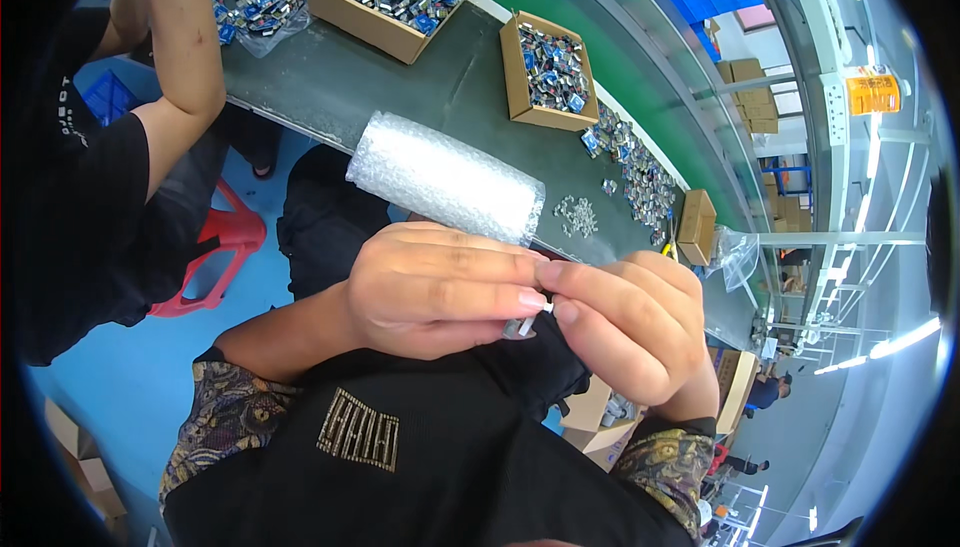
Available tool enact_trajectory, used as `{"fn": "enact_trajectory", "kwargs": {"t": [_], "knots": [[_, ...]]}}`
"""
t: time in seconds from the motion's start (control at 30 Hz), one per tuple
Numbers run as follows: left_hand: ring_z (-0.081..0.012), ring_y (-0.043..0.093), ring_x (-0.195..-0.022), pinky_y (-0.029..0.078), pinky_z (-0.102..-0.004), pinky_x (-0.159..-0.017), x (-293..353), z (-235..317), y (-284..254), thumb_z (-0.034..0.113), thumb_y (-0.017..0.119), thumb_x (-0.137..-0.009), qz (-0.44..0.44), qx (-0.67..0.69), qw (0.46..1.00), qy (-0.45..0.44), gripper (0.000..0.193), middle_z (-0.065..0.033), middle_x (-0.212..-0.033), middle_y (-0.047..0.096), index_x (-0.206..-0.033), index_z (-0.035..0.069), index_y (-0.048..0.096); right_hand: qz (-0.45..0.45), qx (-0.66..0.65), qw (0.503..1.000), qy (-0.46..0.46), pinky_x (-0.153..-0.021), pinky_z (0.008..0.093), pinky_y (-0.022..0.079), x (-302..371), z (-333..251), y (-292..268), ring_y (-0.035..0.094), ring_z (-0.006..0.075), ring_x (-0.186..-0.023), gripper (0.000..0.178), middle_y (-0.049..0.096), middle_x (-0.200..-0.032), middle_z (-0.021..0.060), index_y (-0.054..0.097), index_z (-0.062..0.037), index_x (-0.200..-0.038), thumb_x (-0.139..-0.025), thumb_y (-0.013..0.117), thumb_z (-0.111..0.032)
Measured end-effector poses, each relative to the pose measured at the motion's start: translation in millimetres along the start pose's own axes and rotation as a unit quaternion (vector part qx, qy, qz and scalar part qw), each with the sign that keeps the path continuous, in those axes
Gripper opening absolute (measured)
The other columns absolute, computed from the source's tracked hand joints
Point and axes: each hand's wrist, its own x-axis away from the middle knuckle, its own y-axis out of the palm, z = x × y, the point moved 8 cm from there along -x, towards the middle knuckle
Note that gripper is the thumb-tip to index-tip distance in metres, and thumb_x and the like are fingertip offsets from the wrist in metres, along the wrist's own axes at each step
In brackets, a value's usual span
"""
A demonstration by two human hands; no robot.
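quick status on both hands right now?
Left hand: closed, fingertips pinching a small clear part.
Right hand: closed, pinching the same part from the other side.

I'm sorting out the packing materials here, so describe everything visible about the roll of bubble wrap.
The roll of bubble wrap is a clear, whitish plastic cylinder with a bumpy, bubbled surface. It lies tilted at the near edge of the dark green table, its upper left end hanging over the edge and its lower right end just above the left hand. Whether the hand touches it cannot be told. It looks tightly wound, with no loose sheet showing.
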Motion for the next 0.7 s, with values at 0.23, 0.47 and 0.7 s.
{"fn": "enact_trajectory", "kwargs": {"t": [0.23,0.47,0.7], "knots": [[-0.0321,0.071,-0.095,0.058,-0.0344,-0.075,1,-2,1,0.003,0.082,-0.071,0.005,0.006,1.0,-0.011,0.037,-0.0183,-0.105,0.071,-0.104,0.005,0.067,0.011,-0.007,1.0,0.007,-0.045,0.0273,0.04,4,3,1,0.063,0.0201,-0.06,0.033,0.068,-0.098,0.0197,0.054,0.0003,-0.099,-0.07,0.07,0.004],[-0.0249,0.068,-0.104,0.056,-0.0339,-0.085,20,-30,11,-0.001,0.076,-0.08,0.105,0.244,0.939,-0.219,0.033,-0.0204,-0.113,0.068,-0.111,0.0,0.064,0.094,0.037,0.995,-0.019,-0.046,0.0238,0.042,14,9,-5,0.062,0.0175,-0.058,0.025,0.069,-0.097,0.0234,0.06,0.003,-0.093,-0.07,0.071,0.002],[-0.0358,0.065,-0.109,0.055,-0.0364,-0.089,9,-7,2,-0.004,0.074,-0.078,-0.023,-0.013,0.994,-0.106,0.039,-0.0286,-0.118,0.062,-0.113,0.005,0.057,0.097,0.05,0.994,-0.003,-0.046,0.0231,0.041,18,10,-3,0.063,0.018,-0.059,0.023,0.069,-0.096,0.0229,0.064,0.004,-0.092,-0.071,0.071,-0.001]]}}
